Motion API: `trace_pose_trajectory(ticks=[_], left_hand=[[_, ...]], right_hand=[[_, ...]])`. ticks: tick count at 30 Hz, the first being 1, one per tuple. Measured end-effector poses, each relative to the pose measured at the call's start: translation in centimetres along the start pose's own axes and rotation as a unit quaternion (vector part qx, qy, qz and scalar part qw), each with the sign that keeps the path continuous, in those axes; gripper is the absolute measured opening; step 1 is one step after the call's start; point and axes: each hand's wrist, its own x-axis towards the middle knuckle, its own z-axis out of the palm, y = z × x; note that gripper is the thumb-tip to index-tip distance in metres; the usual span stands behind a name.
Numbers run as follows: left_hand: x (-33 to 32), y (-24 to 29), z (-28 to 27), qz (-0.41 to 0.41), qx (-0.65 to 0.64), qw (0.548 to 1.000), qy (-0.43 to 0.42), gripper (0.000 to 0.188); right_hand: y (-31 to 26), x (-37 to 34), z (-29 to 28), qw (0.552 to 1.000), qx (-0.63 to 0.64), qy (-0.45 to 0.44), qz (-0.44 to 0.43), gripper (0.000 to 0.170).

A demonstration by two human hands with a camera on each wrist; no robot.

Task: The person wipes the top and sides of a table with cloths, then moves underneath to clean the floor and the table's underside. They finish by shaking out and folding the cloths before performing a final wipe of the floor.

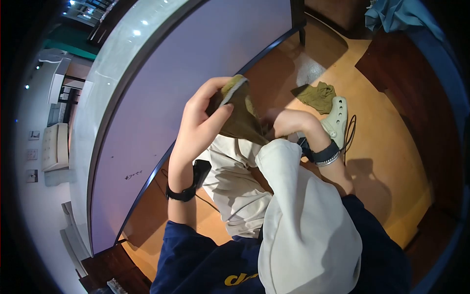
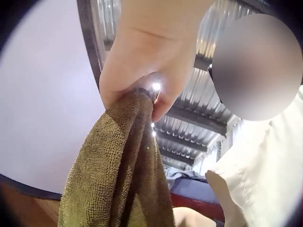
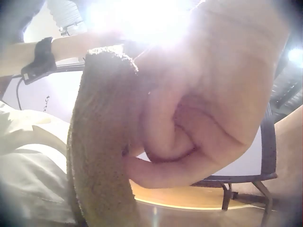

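Observation:
A limp olive-green terry cloth (image 1: 240, 120) with a pale strip along its top edge hangs between my hands, above my light trousers (image 1: 313, 215). At its upper end my left hand (image 1: 198, 120) pinches the edge between thumb and fingers. In the left wrist view the cloth (image 2: 111, 161) drops in folds from that pinch. Lower and to the right, my right hand (image 1: 291, 122) holds the cloth's other end, partly hidden behind it. The right wrist view shows the right hand's fingers (image 3: 165, 127) curled in against the cloth (image 3: 102, 137).
A second olive cloth (image 1: 318, 97) lies crumpled on the orange floor beside a pale clog (image 1: 337, 122) and a black cable (image 1: 350, 132). To the left stands a large pale panel (image 1: 196, 63) under a light, shiny top. Dark wooden furniture (image 1: 406, 88) borders the right side.

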Motion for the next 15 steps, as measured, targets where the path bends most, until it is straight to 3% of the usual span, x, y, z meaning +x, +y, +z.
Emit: trace_pose_trajectory(ticks=[2, 3, 4, 6, 8, 9, 10, 12, 13, 14, 15], left_hand=[[0.6, 0.9, -0.5, 0.026, 0.04, 0.999, -0.005, 0.03], [0.9, 1.4, -0.7, 0.039, 0.078, 0.996, -0.019, 0.03], [1.0, 2.1, -1.0, 0.051, 0.113, 0.992, -0.032, 0.03], [1.0, 3.5, -1.3, 0.062, 0.147, 0.987, -0.021, 0.03], [0.9, 4.6, -1.9, 0.065, 0.208, 0.974, -0.056, 0.031], [0.9, 4.9, -2.3, 0.106, 0.252, 0.958, -0.085, 0.033], [0.6, 5.7, -2.7, 0.092, 0.287, 0.949, -0.089, 0.035], [0.1, 7.2, -3.5, 0.082, 0.302, 0.946, -0.081, 0.035], [-0.2, 7.8, -4.0, 0.093, 0.304, 0.946, -0.068, 0.035], [-0.3, 8.4, -4.6, 0.117, 0.33, 0.935, -0.061, 0.033], [-0.4, 9.1, -5.1, 0.138, 0.355, 0.923, -0.053, 0.03]], right_hand=[[-0.5, -0.3, 0.3, 1.0, 0.008, -0.002, -0.026, 0.029], [0.5, 0.0, 0.4, 0.997, -0.031, 0.056, -0.052, 0.023], [0.3, -0.4, -0.1, 0.996, -0.036, 0.058, -0.06, 0.023], [-0.2, -1.1, -2.0, 0.985, 0.002, 0.161, 0.059, 0.02], [-1.9, -2.9, -4.5, 0.956, -0.159, 0.247, 0.006, 0.015], [-3.5, -4.6, -5.4, 0.965, -0.089, 0.247, -0.031, 0.015], [-4.7, -5.9, -6.3, 0.965, -0.064, 0.251, -0.049, 0.017], [-7.0, -8.3, -8.0, 0.958, -0.075, 0.275, -0.03, 0.019], [-7.1, -8.8, -8.9, 0.922, -0.182, 0.338, -0.055, 0.022], [-8.1, -9.9, -9.7, 0.908, -0.208, 0.357, -0.065, 0.023], [-8.9, -10.7, -10.5, 0.923, -0.14, 0.35, -0.084, 0.023]])
